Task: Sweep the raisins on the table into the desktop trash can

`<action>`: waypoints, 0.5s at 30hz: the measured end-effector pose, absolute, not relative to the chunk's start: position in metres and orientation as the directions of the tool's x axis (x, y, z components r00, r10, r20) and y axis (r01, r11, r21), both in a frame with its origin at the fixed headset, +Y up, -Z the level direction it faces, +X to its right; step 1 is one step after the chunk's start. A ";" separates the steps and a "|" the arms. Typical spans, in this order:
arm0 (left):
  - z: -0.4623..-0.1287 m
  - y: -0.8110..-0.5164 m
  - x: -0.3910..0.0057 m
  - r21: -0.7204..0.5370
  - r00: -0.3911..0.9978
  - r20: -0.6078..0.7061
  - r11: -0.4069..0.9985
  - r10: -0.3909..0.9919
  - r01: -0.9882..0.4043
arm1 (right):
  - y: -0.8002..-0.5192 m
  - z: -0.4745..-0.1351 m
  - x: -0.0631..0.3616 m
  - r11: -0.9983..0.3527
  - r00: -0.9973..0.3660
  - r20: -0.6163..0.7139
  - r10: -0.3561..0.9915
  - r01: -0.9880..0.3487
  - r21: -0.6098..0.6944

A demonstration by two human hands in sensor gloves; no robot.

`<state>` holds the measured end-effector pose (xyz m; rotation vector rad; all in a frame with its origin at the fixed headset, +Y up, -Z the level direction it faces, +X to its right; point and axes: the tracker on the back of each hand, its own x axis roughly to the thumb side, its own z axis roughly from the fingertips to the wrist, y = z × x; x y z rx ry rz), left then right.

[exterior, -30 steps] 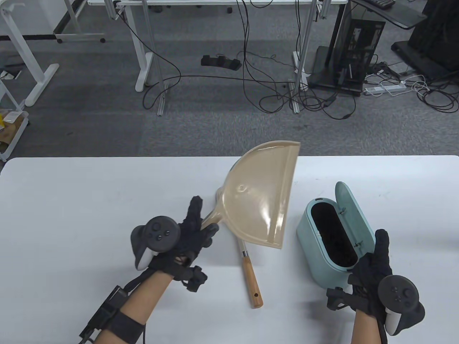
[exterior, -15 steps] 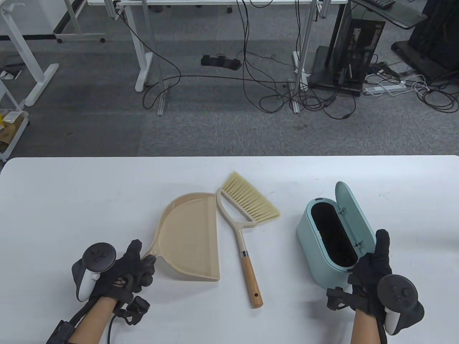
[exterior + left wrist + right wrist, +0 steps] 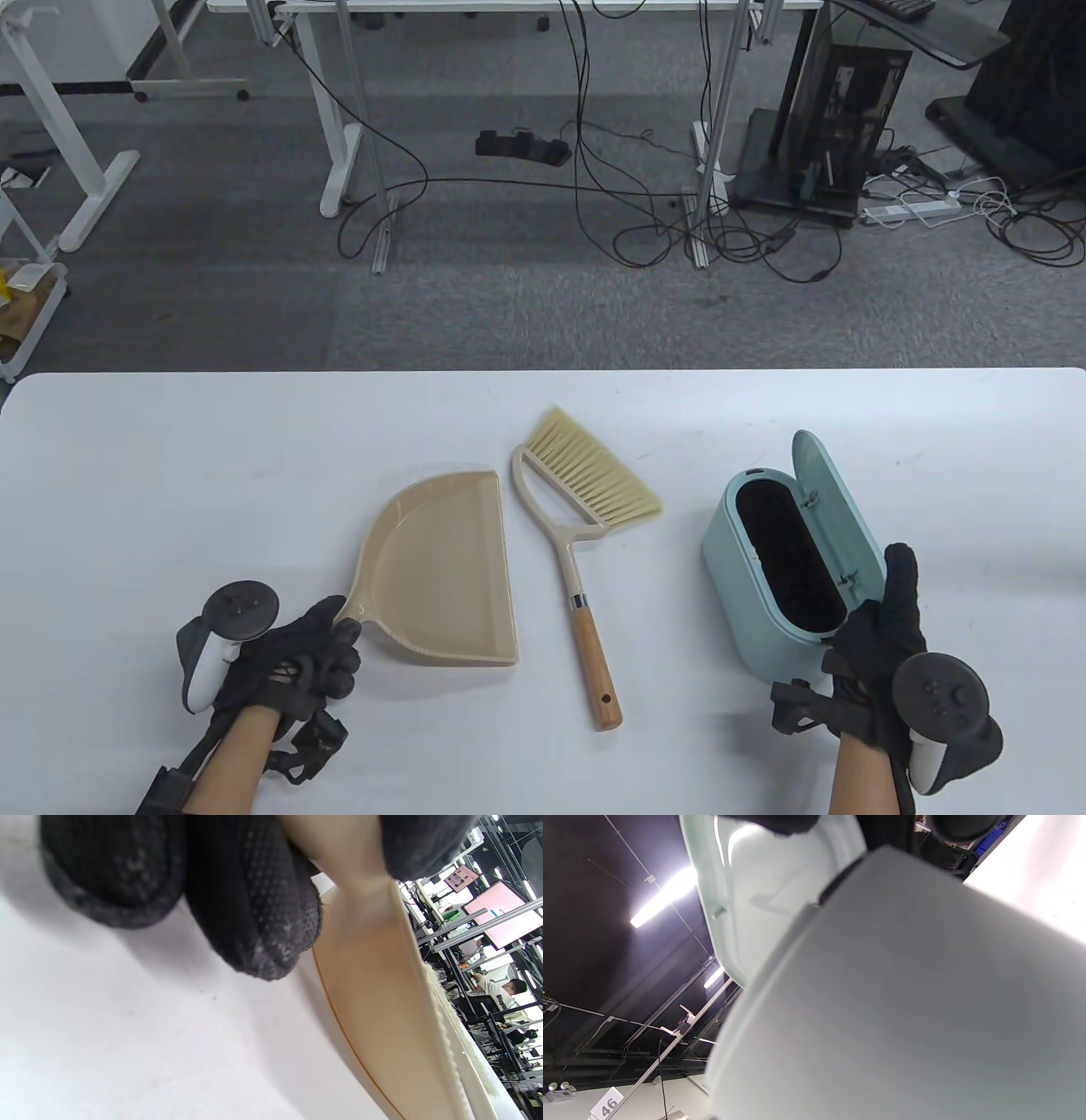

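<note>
Table view: the left hand (image 3: 288, 666) grips the short handle of the beige dustpan (image 3: 445, 569), fingers curled around it; the pan lies flat on the white table (image 3: 170, 475), straight edge facing right. Just right of it, apart, lies the hand broom (image 3: 577, 543), bristles toward the far side, wooden handle end toward the near edge. Further right stands the mint trash can (image 3: 764, 594), lid (image 3: 836, 509) tipped up and open, dark inside. The right hand (image 3: 878, 658) holds the can's near end, one finger reaching up beside the lid. No raisins can be made out on the table from here. Left wrist view: gloved fingers (image 3: 250, 899) closed on the dustpan (image 3: 377, 993) handle, the pan's underside low over the table (image 3: 106, 1035); pale broom bristles (image 3: 449, 1014) show along its far edge. Right wrist view: the trash can (image 3: 903, 1005) wall fills the frame, with the raised lid (image 3: 763, 891) above; only a dark glove edge shows, so this view alone does not settle the grip.
</note>
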<state>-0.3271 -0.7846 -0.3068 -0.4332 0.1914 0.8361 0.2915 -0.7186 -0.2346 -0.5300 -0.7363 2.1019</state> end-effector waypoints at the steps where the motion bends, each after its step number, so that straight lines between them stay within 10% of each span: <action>1: -0.306 -0.783 -0.327 -0.288 0.667 -0.331 0.602 0.667 -0.745 | -0.719 -0.235 0.291 -0.488 -0.573 -0.109 0.813 -0.566 -0.664; 7: -0.295 -0.764 -0.326 -0.138 0.775 -0.188 0.765 0.603 -0.629 | -0.719 -0.235 0.294 -0.456 -0.542 -0.095 0.835 -0.584 -0.672; 15: -0.266 -0.715 -0.288 0.175 0.954 0.282 0.972 0.103 -0.156 | -0.709 -0.230 0.299 -0.380 -0.498 -0.021 0.867 -0.633 -0.675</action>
